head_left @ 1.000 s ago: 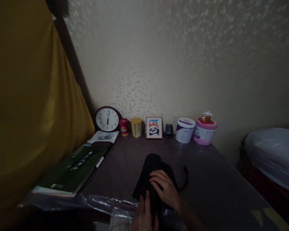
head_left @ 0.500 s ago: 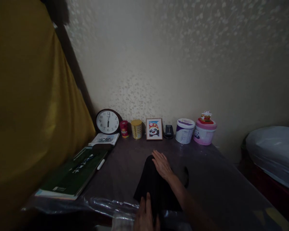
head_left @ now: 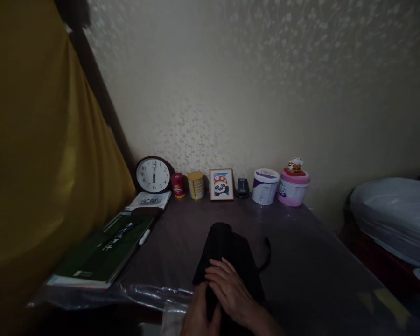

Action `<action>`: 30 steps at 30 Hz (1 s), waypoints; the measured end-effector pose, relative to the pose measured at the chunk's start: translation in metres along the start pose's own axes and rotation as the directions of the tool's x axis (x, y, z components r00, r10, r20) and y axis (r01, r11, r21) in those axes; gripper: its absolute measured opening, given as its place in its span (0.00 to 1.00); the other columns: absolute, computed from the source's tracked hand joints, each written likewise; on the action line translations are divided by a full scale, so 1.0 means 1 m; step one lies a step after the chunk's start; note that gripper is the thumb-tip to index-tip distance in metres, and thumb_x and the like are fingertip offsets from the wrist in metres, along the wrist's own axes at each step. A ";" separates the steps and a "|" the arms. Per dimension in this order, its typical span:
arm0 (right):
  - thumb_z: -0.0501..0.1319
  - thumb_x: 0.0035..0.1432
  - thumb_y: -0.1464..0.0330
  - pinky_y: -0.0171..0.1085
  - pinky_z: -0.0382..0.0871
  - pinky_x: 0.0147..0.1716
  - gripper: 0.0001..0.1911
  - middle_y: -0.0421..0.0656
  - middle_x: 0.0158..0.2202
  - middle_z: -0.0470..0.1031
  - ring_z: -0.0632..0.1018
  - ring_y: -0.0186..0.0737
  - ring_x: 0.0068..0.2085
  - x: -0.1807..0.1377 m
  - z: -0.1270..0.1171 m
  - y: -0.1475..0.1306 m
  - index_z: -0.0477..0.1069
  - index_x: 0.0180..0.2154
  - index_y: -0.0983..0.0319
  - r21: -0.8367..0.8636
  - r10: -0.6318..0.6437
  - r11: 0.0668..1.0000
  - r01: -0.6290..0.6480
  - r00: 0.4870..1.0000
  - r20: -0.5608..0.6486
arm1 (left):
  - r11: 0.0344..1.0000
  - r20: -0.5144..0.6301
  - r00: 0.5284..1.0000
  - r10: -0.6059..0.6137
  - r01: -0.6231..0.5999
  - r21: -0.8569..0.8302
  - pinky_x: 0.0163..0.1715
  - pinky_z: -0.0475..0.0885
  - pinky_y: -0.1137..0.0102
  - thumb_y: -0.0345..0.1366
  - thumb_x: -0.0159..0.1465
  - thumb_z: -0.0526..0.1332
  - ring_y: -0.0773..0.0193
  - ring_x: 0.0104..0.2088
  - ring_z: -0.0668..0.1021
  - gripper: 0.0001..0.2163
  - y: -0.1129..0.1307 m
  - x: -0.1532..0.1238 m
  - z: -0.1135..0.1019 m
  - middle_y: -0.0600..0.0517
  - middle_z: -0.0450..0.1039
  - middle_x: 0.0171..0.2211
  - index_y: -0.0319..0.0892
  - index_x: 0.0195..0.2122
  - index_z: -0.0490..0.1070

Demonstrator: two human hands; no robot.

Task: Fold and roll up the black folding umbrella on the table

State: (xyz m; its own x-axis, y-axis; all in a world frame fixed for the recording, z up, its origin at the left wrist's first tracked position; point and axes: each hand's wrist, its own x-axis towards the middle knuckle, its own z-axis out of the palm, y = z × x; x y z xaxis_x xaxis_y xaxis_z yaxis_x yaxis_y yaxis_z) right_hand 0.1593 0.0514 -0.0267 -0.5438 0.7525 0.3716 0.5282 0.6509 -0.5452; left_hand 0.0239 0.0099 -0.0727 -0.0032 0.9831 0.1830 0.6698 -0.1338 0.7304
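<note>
Since half a second ago the right hand (head_left: 231, 291) has slid back from the far end of the black folded cloth (head_left: 227, 252) to its near end, where it lies flat, fingers together, pressing the fabric. Beside it the left hand (head_left: 199, 317) rests open on the cloth's near edge. From both hands the cloth runs lengthwise straight away toward the wall, the right hand reaching farther along it. Left of them lies a green book (head_left: 105, 249); beyond stands a clock (head_left: 153, 175).
</note>
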 end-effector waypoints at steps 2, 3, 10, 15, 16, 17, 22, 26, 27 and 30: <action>0.49 0.61 0.70 0.46 0.47 0.60 0.16 0.41 0.48 0.71 0.62 0.38 0.57 -0.001 0.000 -0.001 0.66 0.49 0.58 -0.020 -0.012 1.000 0.012 1.000 0.022 | 1.000 0.039 0.999 0.027 -0.027 -0.003 0.45 0.69 0.64 0.41 0.60 0.48 0.60 0.44 0.74 0.15 0.005 0.006 -0.021 0.45 0.70 0.42 0.41 0.45 0.64; 0.50 0.59 0.71 0.46 0.47 0.60 0.17 0.42 0.49 0.71 0.62 0.38 0.57 -0.001 0.001 -0.002 0.66 0.50 0.58 -0.035 -0.024 0.999 0.025 0.999 0.034 | 0.999 0.028 0.999 0.042 -0.042 0.010 0.44 0.69 0.63 0.42 0.61 0.46 0.60 0.43 0.74 0.15 0.010 0.010 -0.030 0.45 0.70 0.41 0.41 0.43 0.65; 0.50 0.58 0.70 0.40 0.56 0.56 0.20 0.45 0.52 0.68 0.65 0.39 0.54 -0.010 0.022 0.001 0.62 0.53 0.61 -0.137 -0.089 0.985 0.102 0.991 0.095 | 0.961 0.197 0.942 0.273 -0.274 -0.021 0.59 0.54 0.58 0.44 0.65 0.42 0.64 0.59 0.58 0.19 0.039 0.054 -0.027 0.51 0.62 0.56 0.46 0.53 0.61; 0.49 0.61 0.71 0.37 0.56 0.55 0.13 0.40 0.42 0.74 0.70 0.34 0.47 -0.010 0.026 0.002 0.70 0.43 0.58 -0.137 -0.109 0.983 0.122 0.989 0.097 | 0.931 0.381 0.858 0.345 -0.363 -0.026 0.60 0.47 0.56 0.47 0.65 0.40 0.64 0.62 0.51 0.20 0.029 0.099 -0.013 0.57 0.56 0.59 0.53 0.53 0.62; 0.49 0.61 0.71 0.36 0.54 0.55 0.13 0.38 0.41 0.75 0.70 0.33 0.47 -0.010 0.024 0.001 0.70 0.41 0.57 -0.130 -0.113 0.984 0.124 0.989 0.093 | 0.929 0.387 0.853 0.349 -0.369 -0.026 0.60 0.47 0.56 0.47 0.65 0.40 0.64 0.62 0.50 0.19 0.025 0.107 -0.011 0.58 0.53 0.60 0.54 0.53 0.61; 0.50 0.61 0.71 0.35 0.53 0.56 0.12 0.37 0.41 0.75 0.70 0.32 0.46 -0.009 0.021 0.000 0.70 0.40 0.57 -0.122 -0.119 0.984 0.130 0.989 0.089 | 0.929 0.384 0.855 0.350 -0.370 -0.021 0.60 0.46 0.56 0.47 0.65 0.40 0.64 0.62 0.49 0.19 0.021 0.115 -0.009 0.58 0.50 0.61 0.55 0.54 0.59; 0.51 0.61 0.71 0.36 0.44 0.59 0.12 0.36 0.43 0.73 0.67 0.29 0.50 -0.011 0.011 -0.010 0.69 0.43 0.57 -0.109 -0.115 0.986 0.126 0.988 0.108 | 0.944 0.299 0.903 0.308 -0.329 0.021 0.60 0.49 0.58 0.44 0.65 0.41 0.64 0.62 0.50 0.20 0.003 0.146 0.000 0.55 0.47 0.63 0.52 0.57 0.54; 0.51 0.60 0.73 0.37 0.43 0.59 0.12 0.37 0.42 0.73 0.68 0.30 0.49 -0.012 0.014 -0.010 0.69 0.43 0.57 -0.099 -0.094 0.990 0.102 0.992 0.082 | 0.971 0.161 0.963 0.215 -0.229 0.072 0.58 0.54 0.57 0.39 0.65 0.41 0.62 0.60 0.58 0.21 0.010 0.143 -0.007 0.45 0.50 0.61 0.41 0.58 0.52; 0.51 0.60 0.73 0.38 0.45 0.59 0.12 0.37 0.42 0.74 0.69 0.30 0.48 -0.013 0.017 -0.009 0.69 0.42 0.57 -0.099 -0.092 0.990 0.100 0.992 0.081 | 0.974 0.125 0.971 0.204 -0.214 0.079 0.58 0.54 0.57 0.38 0.65 0.40 0.61 0.60 0.58 0.21 0.016 0.136 -0.010 0.44 0.49 0.62 0.40 0.59 0.52; 0.51 0.58 0.72 0.37 0.52 0.56 0.11 0.39 0.40 0.75 0.70 0.34 0.46 -0.014 0.026 -0.003 0.71 0.38 0.59 -0.118 -0.061 0.991 0.070 0.995 0.084 | 0.964 0.131 0.960 0.248 -0.258 0.060 0.60 0.53 0.63 0.40 0.65 0.40 0.66 0.60 0.57 0.21 0.033 0.103 -0.017 0.49 0.54 0.60 0.43 0.58 0.53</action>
State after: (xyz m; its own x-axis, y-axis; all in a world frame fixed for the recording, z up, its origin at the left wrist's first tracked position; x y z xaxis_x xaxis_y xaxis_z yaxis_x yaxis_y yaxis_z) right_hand 0.1489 0.0364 -0.0498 -0.6274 0.7006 0.3398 0.5620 0.7095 -0.4253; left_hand 0.0331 0.1042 -0.0181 0.2606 0.9268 0.2705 0.6914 -0.3747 0.6177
